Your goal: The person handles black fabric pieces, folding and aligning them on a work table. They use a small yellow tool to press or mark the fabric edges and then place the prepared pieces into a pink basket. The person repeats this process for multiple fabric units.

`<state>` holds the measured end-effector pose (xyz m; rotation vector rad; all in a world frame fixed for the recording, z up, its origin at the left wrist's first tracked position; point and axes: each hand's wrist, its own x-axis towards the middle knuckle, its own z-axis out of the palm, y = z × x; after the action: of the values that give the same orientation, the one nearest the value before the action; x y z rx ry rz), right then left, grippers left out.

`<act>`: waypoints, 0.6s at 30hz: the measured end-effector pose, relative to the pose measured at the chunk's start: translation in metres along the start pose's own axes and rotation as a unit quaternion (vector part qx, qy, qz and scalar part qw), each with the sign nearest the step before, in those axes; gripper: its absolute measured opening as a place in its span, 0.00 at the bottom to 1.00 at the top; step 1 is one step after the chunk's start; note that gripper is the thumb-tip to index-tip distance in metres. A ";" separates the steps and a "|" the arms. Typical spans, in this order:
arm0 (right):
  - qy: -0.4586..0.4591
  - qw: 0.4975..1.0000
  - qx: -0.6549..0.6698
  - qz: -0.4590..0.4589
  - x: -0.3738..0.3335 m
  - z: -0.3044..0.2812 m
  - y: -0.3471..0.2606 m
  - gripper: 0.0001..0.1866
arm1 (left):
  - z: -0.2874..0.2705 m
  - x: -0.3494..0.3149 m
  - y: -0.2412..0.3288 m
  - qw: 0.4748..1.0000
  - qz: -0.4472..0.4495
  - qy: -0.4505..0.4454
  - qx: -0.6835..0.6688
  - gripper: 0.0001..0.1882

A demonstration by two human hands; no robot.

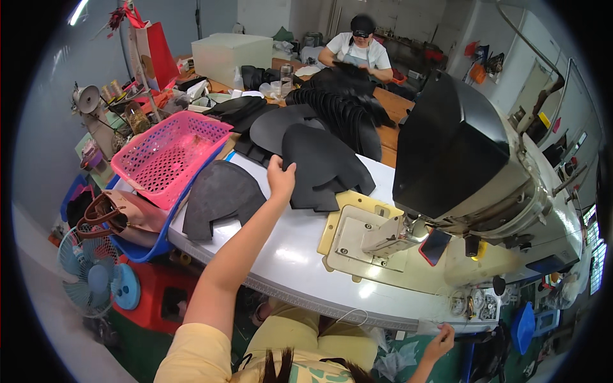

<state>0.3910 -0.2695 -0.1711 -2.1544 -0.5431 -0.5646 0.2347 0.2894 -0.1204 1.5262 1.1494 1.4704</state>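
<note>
My left hand point(281, 177) reaches across the white table, its fingers closed at the left edge of a black, flat, dome-shaped piece point(325, 156) with a notched lower edge. Part of the grip is hidden. Another such black piece point(220, 195) lies to the left of my forearm. Behind my left hand a greyer rounded piece point(281, 127) rests among more black pieces. Low on the right, by the table's front edge, my right hand point(440, 343) has its fingers pinched together. Something pale and thin shows beside them, too faint to name.
A sewing machine point(460, 159) fills the right of the table, its yellowish plate point(361, 233) beside the black piece. A pink basket point(172, 156) sits at left above a blue bin point(143, 252). Stacked black pieces point(345, 105) lie farther back; a co-worker point(361, 48) sits there.
</note>
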 end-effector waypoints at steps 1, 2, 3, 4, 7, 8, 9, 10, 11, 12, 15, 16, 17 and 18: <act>0.003 0.999 0.052 -0.009 0.003 0.011 -0.015 0.10 | -0.012 -0.009 0.009 0.998 0.005 -0.025 -0.061 0.14; 0.007 0.995 0.098 -0.010 0.001 0.021 -0.035 0.11 | -0.030 -0.027 0.037 0.991 0.009 -0.061 -0.117 0.13; -0.030 0.990 0.129 -0.041 0.001 0.031 -0.060 0.11 | -0.045 -0.048 0.057 0.986 0.029 -0.070 -0.148 0.12; -0.067 0.982 0.161 -0.071 0.001 0.043 -0.089 0.11 | -0.061 -0.072 0.075 0.980 0.050 -0.078 -0.177 0.11; -0.271 0.912 0.303 -0.060 -0.006 0.059 -0.179 0.15 | -0.116 -0.152 0.131 0.961 0.259 -0.068 -0.062 0.10; -0.333 0.875 0.343 -0.073 -0.009 0.061 -0.202 0.20 | -0.128 -0.180 0.123 0.934 0.346 -0.090 -0.020 0.10; -0.317 0.851 0.411 -0.070 -0.016 0.064 -0.226 0.23 | -0.135 -0.201 0.117 0.907 0.399 -0.133 -0.018 0.11; -0.305 0.844 0.432 -0.091 -0.018 0.065 -0.243 0.25 | -0.141 -0.218 0.114 0.877 0.448 -0.173 -0.012 0.12; -0.295 0.834 0.454 -0.111 -0.020 0.066 -0.261 0.27 | -0.144 -0.232 0.110 0.880 0.440 -0.178 -0.009 0.12; -0.281 0.845 0.427 -0.155 -0.019 0.066 -0.271 0.27 | -0.145 -0.246 0.104 0.882 0.433 -0.184 -0.008 0.13; -0.297 0.890 0.316 -0.142 -0.015 0.075 -0.270 0.11 | -0.144 -0.245 0.107 0.874 0.402 -0.273 0.015 0.16; -0.305 0.904 0.265 -0.141 -0.011 0.077 -0.265 0.08 | -0.143 -0.240 0.108 0.866 0.389 -0.314 0.026 0.18; -0.315 0.905 0.263 -0.110 -0.005 0.075 -0.265 0.03 | -0.145 -0.236 0.103 0.850 0.392 -0.350 0.050 0.24; -0.339 0.890 0.281 -0.119 0.001 0.071 -0.265 0.03 | -0.146 -0.228 0.105 0.865 0.398 -0.300 0.063 0.26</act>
<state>0.2596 -0.0621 -0.0483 -1.6788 -1.1986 0.2466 0.1127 0.0276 -0.0894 2.4938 0.2215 1.2151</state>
